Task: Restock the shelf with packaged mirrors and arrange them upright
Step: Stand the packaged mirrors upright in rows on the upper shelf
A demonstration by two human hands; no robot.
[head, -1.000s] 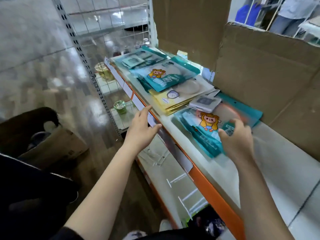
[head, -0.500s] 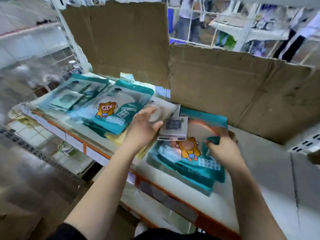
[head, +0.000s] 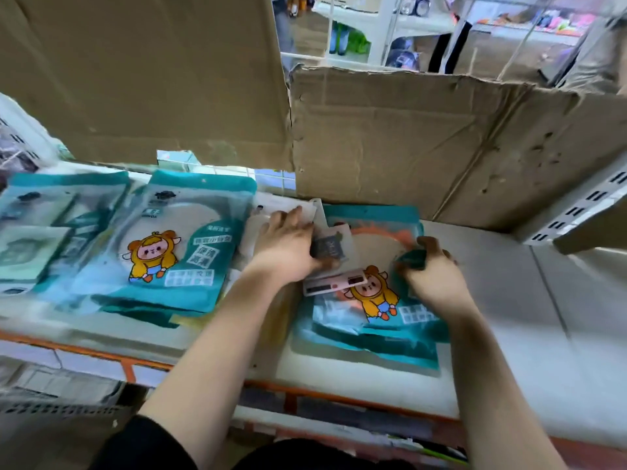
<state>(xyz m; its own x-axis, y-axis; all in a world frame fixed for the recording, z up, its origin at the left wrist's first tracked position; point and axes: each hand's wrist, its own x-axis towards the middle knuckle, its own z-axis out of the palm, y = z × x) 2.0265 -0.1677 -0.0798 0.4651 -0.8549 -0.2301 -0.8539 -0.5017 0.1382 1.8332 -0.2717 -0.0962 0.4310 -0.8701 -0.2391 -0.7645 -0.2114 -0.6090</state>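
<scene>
Teal mirror packages with a cartoon figure lie flat on the white shelf (head: 509,327). One stack (head: 369,320) lies under my hands; another stack (head: 176,252) lies to its left. My left hand (head: 288,245) grips a small pale packaged mirror (head: 334,262) that rests on the right stack, thumb under its near edge. My right hand (head: 431,269) pinches the right edge of the top teal package, fingers curled round it. A further flat pile (head: 44,232) sits at the far left.
Brown cardboard sheets (head: 407,147) stand along the back of the shelf. The orange shelf front (head: 305,398) runs below my arms. A grey metal bracket (head: 590,212) juts in at the right. Bare shelf surface lies to the right of the stack.
My view has swung to face the shelf. My left hand came off the shelf edge onto the small pale package; my right hand stays on the right teal package's edge.
</scene>
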